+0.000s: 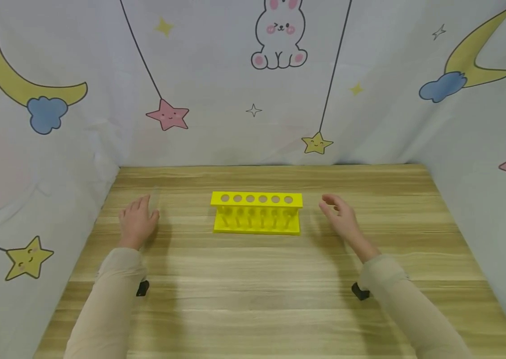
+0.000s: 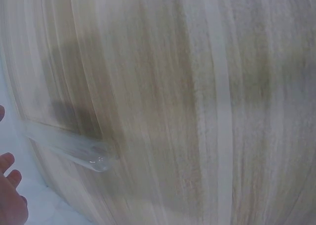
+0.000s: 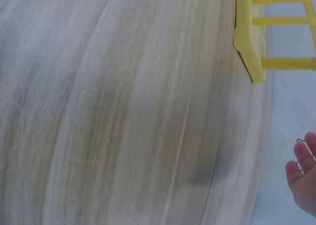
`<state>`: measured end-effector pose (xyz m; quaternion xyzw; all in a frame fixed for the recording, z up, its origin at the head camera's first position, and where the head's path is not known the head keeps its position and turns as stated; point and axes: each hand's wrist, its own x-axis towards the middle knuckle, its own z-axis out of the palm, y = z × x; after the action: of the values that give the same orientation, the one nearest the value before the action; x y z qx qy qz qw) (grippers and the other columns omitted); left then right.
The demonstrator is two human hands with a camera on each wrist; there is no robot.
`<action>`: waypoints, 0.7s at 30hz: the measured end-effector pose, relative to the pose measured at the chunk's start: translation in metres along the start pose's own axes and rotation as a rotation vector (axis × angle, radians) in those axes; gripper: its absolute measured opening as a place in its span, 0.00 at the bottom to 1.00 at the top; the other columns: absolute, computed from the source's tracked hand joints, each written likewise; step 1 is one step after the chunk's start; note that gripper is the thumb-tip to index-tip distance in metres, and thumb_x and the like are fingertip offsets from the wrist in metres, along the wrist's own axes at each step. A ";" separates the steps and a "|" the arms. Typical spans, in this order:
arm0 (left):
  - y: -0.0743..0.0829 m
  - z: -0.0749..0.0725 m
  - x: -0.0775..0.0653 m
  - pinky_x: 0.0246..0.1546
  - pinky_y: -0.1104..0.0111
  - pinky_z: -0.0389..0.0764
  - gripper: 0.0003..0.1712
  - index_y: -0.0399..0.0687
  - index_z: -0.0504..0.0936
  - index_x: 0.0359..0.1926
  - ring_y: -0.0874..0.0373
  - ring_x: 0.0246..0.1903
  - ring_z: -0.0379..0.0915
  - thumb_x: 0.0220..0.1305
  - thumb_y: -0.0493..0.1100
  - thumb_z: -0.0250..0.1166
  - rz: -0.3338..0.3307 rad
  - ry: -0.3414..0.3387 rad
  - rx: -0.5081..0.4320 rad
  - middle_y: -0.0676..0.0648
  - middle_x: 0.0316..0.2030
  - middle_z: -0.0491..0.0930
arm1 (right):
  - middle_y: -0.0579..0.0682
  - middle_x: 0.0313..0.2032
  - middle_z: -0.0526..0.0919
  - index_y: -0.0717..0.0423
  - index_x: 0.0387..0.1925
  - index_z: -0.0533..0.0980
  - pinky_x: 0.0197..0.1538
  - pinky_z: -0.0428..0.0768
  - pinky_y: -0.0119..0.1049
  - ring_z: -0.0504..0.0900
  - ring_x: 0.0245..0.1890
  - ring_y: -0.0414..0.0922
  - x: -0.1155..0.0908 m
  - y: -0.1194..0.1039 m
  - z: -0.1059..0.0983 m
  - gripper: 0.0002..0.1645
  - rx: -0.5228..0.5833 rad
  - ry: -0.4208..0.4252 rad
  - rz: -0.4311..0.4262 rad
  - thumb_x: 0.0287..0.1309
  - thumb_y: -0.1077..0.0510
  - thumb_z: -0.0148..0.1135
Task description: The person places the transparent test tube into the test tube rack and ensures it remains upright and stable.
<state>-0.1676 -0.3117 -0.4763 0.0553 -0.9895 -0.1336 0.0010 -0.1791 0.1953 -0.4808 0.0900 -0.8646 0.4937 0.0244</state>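
Note:
A clear, see-through test tube [image 2: 79, 148] lies on the wooden table in the left wrist view; its rounded end faces the middle of that view. The head view shows the tube only faintly, just beyond the thumb of my left hand [image 1: 138, 222], whose fingers are relaxed and hold nothing. A yellow test tube rack [image 1: 256, 200] with several round holes stands upright at the table's centre; no tubes show in it. To the right of the rack, my right hand [image 1: 342, 218] hovers with loosely curled fingers and nothing in them. The right wrist view catches one rack end.
The wood-grain table [image 1: 253, 294] runs back to a white cloth [image 1: 217, 139] printed with stars, moons and a rabbit. More of this cloth hangs along both sides. Each sleeved wrist carries a small black device [image 1: 142, 288].

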 end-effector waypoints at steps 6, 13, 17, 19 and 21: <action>0.001 -0.001 0.001 0.56 0.41 0.48 0.31 0.35 0.53 0.63 0.33 0.58 0.49 0.63 0.47 0.47 -0.013 -0.013 -0.003 0.29 0.60 0.56 | 0.63 0.52 0.72 0.65 0.53 0.67 0.57 0.65 0.52 0.69 0.53 0.55 0.002 -0.004 0.006 0.27 0.015 -0.010 0.002 0.60 0.49 0.49; 0.000 -0.002 0.004 0.56 0.40 0.47 0.32 0.37 0.51 0.64 0.33 0.59 0.48 0.63 0.47 0.47 -0.025 -0.034 -0.025 0.29 0.61 0.55 | 0.61 0.52 0.72 0.64 0.53 0.67 0.57 0.65 0.51 0.69 0.53 0.55 0.006 -0.006 0.015 0.27 0.023 -0.024 0.021 0.60 0.47 0.49; 0.001 -0.004 0.005 0.55 0.39 0.48 0.33 0.37 0.51 0.64 0.32 0.58 0.49 0.63 0.47 0.48 -0.027 -0.045 -0.034 0.29 0.61 0.55 | 0.61 0.52 0.73 0.64 0.52 0.67 0.56 0.66 0.50 0.70 0.53 0.54 0.008 -0.009 0.020 0.27 0.032 -0.017 0.021 0.60 0.48 0.49; 0.001 -0.005 0.004 0.55 0.39 0.48 0.33 0.36 0.51 0.64 0.31 0.58 0.49 0.63 0.47 0.47 -0.028 -0.055 -0.037 0.29 0.61 0.54 | 0.60 0.52 0.73 0.64 0.52 0.68 0.56 0.67 0.49 0.70 0.53 0.54 0.009 -0.010 0.023 0.26 0.043 -0.015 0.025 0.60 0.48 0.50; 0.002 -0.006 0.004 0.55 0.39 0.48 0.33 0.36 0.51 0.64 0.31 0.58 0.49 0.63 0.46 0.47 -0.029 -0.068 -0.043 0.29 0.61 0.54 | 0.60 0.52 0.73 0.63 0.52 0.68 0.56 0.67 0.49 0.70 0.53 0.53 0.010 -0.011 0.026 0.26 0.054 -0.017 0.035 0.60 0.48 0.50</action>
<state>-0.1716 -0.3118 -0.4701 0.0652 -0.9849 -0.1567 -0.0333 -0.1860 0.1660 -0.4832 0.0796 -0.8526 0.5164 0.0058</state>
